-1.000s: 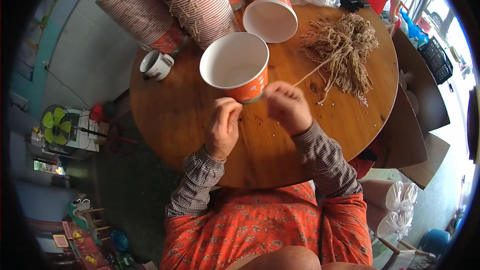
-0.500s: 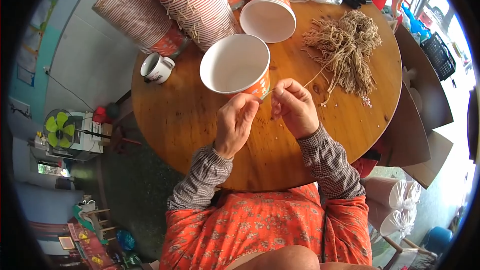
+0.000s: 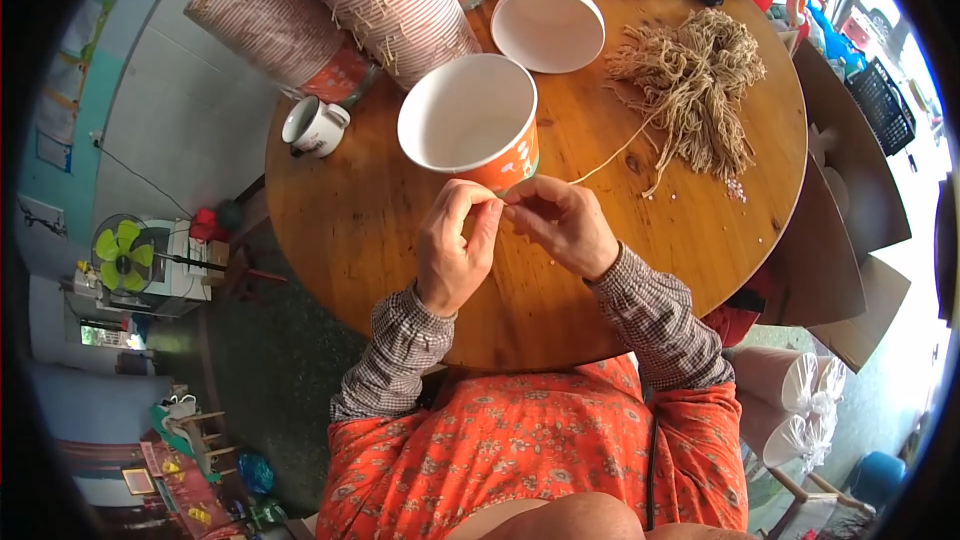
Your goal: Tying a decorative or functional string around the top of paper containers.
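A large white paper tub with an orange printed outside (image 3: 470, 112) stands on the round table just beyond my hands, its open mouth toward me. My left hand (image 3: 456, 248) is closed in a pinch, thumb against forefinger, in front of the tub. Its fingertips meet those of my right hand (image 3: 568, 228), also pinched. From the right hand a thin tan string (image 3: 612, 161) runs to a loose bundle of tan strings (image 3: 695, 90) on the right. The string's end is hidden between the fingertips of both hands.
Tall stacks of orange tubs (image 3: 405, 15) stand at the back left, some in clear plastic. Another white tub (image 3: 548, 30) lies tipped behind. An enamel mug (image 3: 316, 127) sits at the left of the wooden table (image 3: 340, 230). Cardboard (image 3: 815, 240) leans at the right.
My right hand has moved left and down until its fingertips meet the left hand's. The string now stretches longer from the bundle. The view has shifted slightly.
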{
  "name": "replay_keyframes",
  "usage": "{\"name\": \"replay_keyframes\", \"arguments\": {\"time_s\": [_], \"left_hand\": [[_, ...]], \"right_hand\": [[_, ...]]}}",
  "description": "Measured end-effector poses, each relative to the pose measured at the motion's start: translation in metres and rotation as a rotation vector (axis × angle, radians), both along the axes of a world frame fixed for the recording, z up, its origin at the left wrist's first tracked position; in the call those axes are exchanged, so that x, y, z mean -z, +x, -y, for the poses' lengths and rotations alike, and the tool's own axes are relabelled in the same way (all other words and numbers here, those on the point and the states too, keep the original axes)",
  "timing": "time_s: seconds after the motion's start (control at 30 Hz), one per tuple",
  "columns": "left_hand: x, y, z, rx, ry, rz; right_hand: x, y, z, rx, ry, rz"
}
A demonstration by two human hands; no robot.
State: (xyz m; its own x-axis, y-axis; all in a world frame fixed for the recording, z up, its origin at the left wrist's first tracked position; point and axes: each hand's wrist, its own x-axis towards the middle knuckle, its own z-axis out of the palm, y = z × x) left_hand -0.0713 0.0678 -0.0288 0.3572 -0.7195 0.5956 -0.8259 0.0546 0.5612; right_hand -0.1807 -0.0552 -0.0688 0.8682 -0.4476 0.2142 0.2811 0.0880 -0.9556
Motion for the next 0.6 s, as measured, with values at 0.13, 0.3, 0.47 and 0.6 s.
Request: {"name": "replay_keyframes", "arguments": {"time_s": [0.13, 0.3, 0.47, 0.6], "left_hand": [[0.049, 0.024, -0.011, -0.003, 0.067, -0.016], [0.089, 0.099, -0.018, -0.385, -0.252, -0.680], [0.087, 0.108, -0.007, -0.208, -0.243, -1.133], [0.056, 0.081, -0.009, -0.176, -0.242, -0.246]], "right_hand": [[0.037, 0.004, 0.019, 0.322, -0.813, -0.117], [0.057, 0.021, 0.084, 0.925, -0.581, 0.069], [0.089, 0.028, 0.081, 0.636, -0.247, -0.227], [0.067, 0.021, 0.058, 0.705, -0.504, 0.017]]}}
